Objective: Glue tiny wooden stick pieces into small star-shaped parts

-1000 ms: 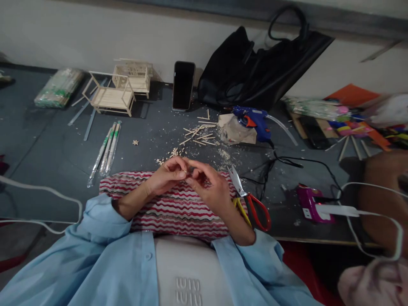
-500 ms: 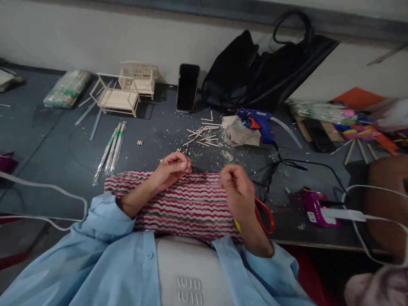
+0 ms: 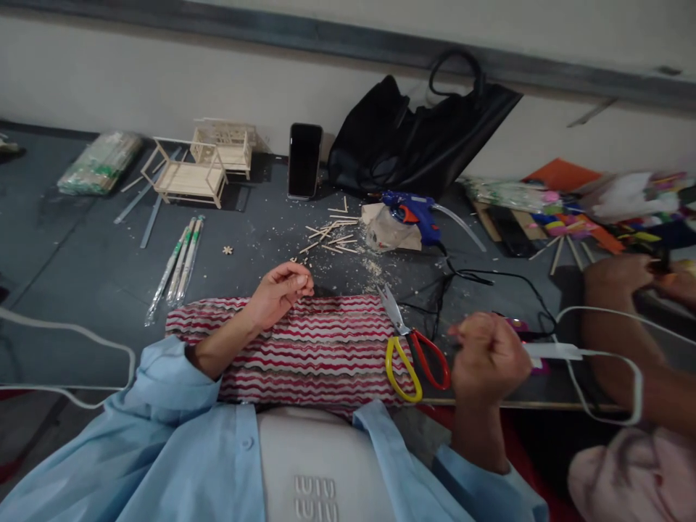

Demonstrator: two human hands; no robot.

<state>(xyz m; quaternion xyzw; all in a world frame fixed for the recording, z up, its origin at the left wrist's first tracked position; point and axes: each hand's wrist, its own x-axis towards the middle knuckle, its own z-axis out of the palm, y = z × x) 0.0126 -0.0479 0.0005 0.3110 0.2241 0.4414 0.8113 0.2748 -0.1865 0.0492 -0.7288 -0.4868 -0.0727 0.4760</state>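
Note:
My left hand [image 3: 280, 293] is pinched closed above the far edge of a red-and-white wavy-striped cloth [image 3: 304, 362]. Whatever its fingertips hold, if anything, is too small to make out. Off to the right, my right hand [image 3: 486, 355] is curled into a fist, with the inside of it hidden. Scissors [image 3: 402, 330] with one yellow and one red handle lie between the hands, partly on the cloth and touched by neither. Beyond my left hand are thin cut wooden sticks [image 3: 331, 235] among pale crumbs. A small flower-shaped wooden piece [image 3: 227, 250] lies to the left.
Two miniature stick-built furniture pieces, a front one [image 3: 190, 177] and a rear one [image 3: 228, 145], stand at the back left. A phone [image 3: 304, 159] leans upright near a black bag [image 3: 402, 138]. A blue glue gun [image 3: 416, 214] trails its cable rightward. Another person's arm [image 3: 614, 333] reaches in at right.
My right hand has moved right, away from the cloth, uncovering the scissors. My left hand keeps its pinch. The view has shifted rightward, bringing another person's arms further into sight.

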